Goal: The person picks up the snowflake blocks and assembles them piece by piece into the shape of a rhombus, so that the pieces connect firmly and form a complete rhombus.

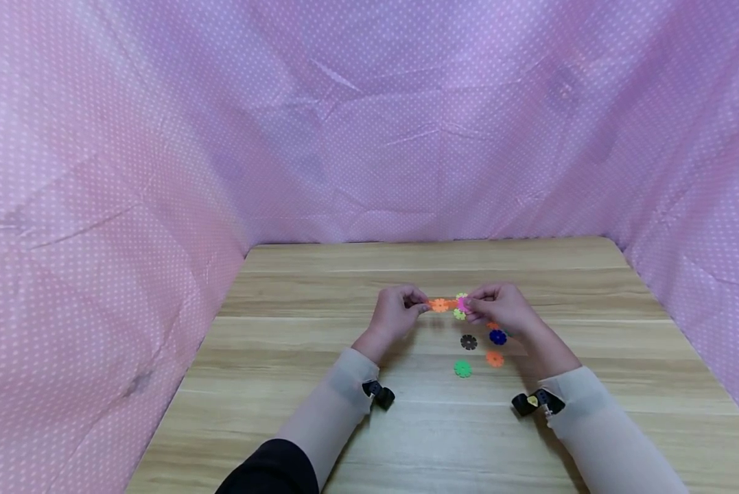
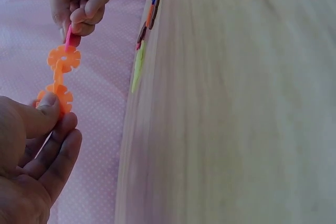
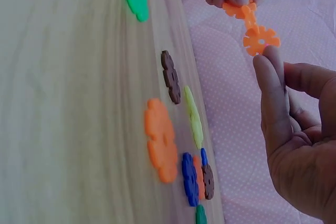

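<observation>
Above the table, a short chain of orange notched plastic discs (image 2: 63,58) stretches between the two hands. My left hand (image 1: 396,315) pinches the disc at the chain's left end between thumb and fingers. A pink notched disc (image 2: 68,38) is pinched in my right hand (image 1: 508,309), its edge at the slots of the nearest orange disc. The right wrist view has the pink disc hidden behind the fingers (image 3: 273,85). One orange disc in the chain stands edge-on between the other two.
Loose discs lie on the wooden table (image 1: 320,274): green (image 1: 463,369), dark brown (image 1: 468,342), orange (image 1: 495,359), blue (image 1: 497,337) and yellow-green (image 3: 193,116). Several discs cluster below the right hand. Pink dotted cloth (image 1: 369,137) hangs around the table.
</observation>
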The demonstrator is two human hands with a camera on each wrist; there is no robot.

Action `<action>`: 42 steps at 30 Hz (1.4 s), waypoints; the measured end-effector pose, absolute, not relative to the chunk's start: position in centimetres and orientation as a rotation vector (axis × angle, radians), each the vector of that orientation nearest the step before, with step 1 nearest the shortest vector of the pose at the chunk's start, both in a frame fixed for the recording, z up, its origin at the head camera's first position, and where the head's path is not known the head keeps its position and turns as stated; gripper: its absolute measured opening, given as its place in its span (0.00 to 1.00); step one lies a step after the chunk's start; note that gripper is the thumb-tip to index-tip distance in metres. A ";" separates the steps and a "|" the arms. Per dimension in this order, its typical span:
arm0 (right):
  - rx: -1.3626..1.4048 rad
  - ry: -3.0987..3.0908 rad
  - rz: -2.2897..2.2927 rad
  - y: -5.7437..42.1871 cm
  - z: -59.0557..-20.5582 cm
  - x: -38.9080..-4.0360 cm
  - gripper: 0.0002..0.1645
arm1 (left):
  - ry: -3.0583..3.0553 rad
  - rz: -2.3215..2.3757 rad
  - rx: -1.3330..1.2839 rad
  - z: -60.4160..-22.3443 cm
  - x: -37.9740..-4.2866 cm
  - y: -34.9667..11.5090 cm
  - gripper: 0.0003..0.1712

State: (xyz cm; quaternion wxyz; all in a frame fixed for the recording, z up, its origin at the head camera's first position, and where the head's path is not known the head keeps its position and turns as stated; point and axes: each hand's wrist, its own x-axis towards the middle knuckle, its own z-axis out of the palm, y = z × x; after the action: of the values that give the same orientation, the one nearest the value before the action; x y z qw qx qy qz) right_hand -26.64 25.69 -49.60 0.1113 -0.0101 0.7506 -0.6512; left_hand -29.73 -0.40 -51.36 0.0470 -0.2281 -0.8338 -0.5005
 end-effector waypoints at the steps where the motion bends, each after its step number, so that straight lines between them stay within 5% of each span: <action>1: -0.027 2.199 -1.915 25.7 -49.6 -26.7 0.15 | -2.541 -1.520 -0.699 -51.3 -29.7 -0.4 0.07; 13: -0.030 2.227 -1.876 25.8 -49.7 -26.8 0.19 | -2.613 -1.676 -0.783 -50.7 -30.4 -1.4 0.02; 19: -0.070 2.238 -1.817 25.6 -49.6 -26.7 0.15 | -2.613 -1.900 -0.864 -50.7 -30.8 -1.7 0.13; 25: -0.134 2.169 -1.790 25.0 -49.5 -26.5 0.14 | -2.586 -2.069 -0.969 -50.9 -30.6 -1.0 0.13; 42: -0.241 2.385 -1.611 24.9 -49.2 -26.2 0.15 | -2.629 -2.064 -0.822 -51.4 -30.0 -0.4 0.07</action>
State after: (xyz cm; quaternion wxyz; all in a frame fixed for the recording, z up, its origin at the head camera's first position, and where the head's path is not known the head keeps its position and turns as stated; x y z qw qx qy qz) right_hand -26.20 24.93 -49.20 0.1267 -0.0830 0.8191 -0.5533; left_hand -29.96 -0.39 -51.38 -0.1496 -0.2362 -0.7553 -0.5928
